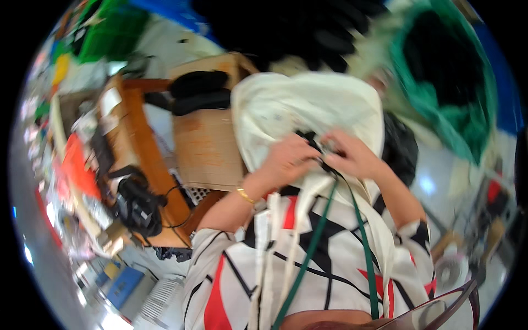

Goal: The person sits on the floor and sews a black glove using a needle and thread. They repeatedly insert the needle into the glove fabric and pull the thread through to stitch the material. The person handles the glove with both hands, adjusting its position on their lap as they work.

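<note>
My left hand (289,158) and my right hand (351,155) meet in front of my chest, fingers bent and pinched close together. Between them is a small black piece (308,137), blurred, which looks soft like cloth. A dark green neck cord (356,220) runs up from the lower edge in two strands and ends just beneath my fingers. Whether the cord is tied to the black piece is hidden. Below and beyond both hands, a large off-white cloth (330,91) spreads over my lap. A gold bracelet (245,196) circles my left wrist.
Left of the cloth stands a cardboard box (206,148) with folded black items (199,91) on it. Beside it is a wooden table (144,148) bearing a black machine part (137,206). At the right, a green sack (410,91) holds dark goods, near a black plastic bag (400,146).
</note>
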Tool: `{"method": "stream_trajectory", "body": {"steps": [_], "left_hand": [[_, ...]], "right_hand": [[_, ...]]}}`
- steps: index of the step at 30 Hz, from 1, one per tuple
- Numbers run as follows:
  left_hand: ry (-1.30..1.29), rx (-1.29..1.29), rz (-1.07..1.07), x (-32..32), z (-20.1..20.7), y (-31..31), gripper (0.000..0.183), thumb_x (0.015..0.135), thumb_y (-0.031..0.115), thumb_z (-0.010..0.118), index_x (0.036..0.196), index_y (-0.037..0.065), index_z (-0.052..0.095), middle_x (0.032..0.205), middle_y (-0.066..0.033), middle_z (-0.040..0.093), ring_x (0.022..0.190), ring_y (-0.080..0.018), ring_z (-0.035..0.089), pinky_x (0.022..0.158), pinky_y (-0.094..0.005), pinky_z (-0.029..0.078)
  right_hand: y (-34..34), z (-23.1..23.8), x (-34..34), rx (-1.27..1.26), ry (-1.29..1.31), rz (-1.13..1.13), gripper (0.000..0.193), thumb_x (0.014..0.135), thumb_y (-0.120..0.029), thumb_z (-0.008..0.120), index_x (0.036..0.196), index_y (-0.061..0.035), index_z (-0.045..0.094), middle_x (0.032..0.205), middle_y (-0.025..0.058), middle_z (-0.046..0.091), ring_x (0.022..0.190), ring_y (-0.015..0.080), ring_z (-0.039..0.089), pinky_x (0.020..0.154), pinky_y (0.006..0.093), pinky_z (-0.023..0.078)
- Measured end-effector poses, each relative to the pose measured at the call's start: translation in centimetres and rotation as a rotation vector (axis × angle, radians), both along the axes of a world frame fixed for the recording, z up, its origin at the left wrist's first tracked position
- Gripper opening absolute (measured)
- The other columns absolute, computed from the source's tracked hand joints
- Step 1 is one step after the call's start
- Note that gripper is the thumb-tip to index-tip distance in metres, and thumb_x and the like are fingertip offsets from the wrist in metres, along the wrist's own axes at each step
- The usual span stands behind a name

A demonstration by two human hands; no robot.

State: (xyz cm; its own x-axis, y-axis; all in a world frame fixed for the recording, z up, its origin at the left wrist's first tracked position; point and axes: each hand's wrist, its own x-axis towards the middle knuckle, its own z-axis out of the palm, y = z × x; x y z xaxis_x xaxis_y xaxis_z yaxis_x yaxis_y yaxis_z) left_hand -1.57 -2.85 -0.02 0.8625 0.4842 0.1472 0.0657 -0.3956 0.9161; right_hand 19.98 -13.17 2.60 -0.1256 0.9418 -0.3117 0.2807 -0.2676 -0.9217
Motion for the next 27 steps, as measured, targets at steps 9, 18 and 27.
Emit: {"method": "stream_trajectory", "body": {"steps": [9,18,27], "left_hand": [[0.075,-0.057,0.027,0.5,-0.2,-0.3,0.014,0.08,0.022,0.073,0.087,0.01,0.07,0.077,-0.008,0.061,0.077,-0.0292,0.058,0.069,-0.0385,0.046],[0.059,0.088,0.06,0.5,-1.0,-0.1,0.015,0.079,0.02,0.072,0.089,0.009,0.07,0.08,-0.0075,0.064,0.081,-0.0294,0.06,0.071,-0.0392,0.049],[0.071,0.103,0.123,2.0,-1.3,0.3,0.018,0.07,0.012,0.071,0.087,0.009,0.068,0.078,-0.0094,0.062,0.076,-0.0307,0.06,0.067,-0.0396,0.049]], "right_hand": [[0.9,0.8,-1.1,0.087,-0.127,0.015,0.024,0.089,-0.012,0.064,0.112,-0.0062,0.058,0.065,0.006,0.054,0.056,0.0191,0.052,0.054,0.032,0.042],[1.8,0.9,-2.5,0.726,-0.774,0.139,0.012,0.075,-0.017,0.071,0.082,-0.0111,0.065,0.069,0.0032,0.054,0.062,0.0232,0.058,0.05,0.036,0.046],[2.1,-0.1,-2.2,0.953,-0.864,0.175,0.013,0.067,-0.018,0.062,0.08,-0.0162,0.061,0.075,-0.002,0.051,0.068,0.0161,0.055,0.045,0.0301,0.044]]}}
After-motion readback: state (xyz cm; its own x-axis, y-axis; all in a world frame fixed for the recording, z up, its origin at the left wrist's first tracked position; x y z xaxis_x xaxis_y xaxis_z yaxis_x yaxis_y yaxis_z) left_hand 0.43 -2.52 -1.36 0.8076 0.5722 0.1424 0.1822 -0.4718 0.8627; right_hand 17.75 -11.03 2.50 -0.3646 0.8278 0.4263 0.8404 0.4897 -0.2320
